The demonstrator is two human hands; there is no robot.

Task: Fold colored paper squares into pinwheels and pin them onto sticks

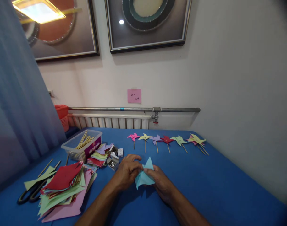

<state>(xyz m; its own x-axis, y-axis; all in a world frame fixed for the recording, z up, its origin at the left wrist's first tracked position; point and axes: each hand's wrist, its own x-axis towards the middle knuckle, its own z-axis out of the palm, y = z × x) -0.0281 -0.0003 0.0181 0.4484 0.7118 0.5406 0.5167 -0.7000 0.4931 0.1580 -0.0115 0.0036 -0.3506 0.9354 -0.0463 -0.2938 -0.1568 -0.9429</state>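
A light blue paper pinwheel (145,177), with pointed folded corners, is held up between my two hands over the blue table (192,188). My right hand (161,182) grips it from the right, thumb pressed on its front near the centre. From the left, my left hand (129,169) pinches at the pinwheel's middle with bent fingers. Whether a pin sits under those fingertips is hidden. Just left of my left hand stand small white boxes (113,163) of shiny metal pins. No stick shows on the blue pinwheel.
Finished pinwheels on sticks, among them a pink one (133,137) and a red one (167,140), lie along the back. At left are a plastic tub (92,146) of wooden sticks, a stack of coloured paper (65,188) and black-handled scissors (35,191). A radiator (110,121) lines the wall.
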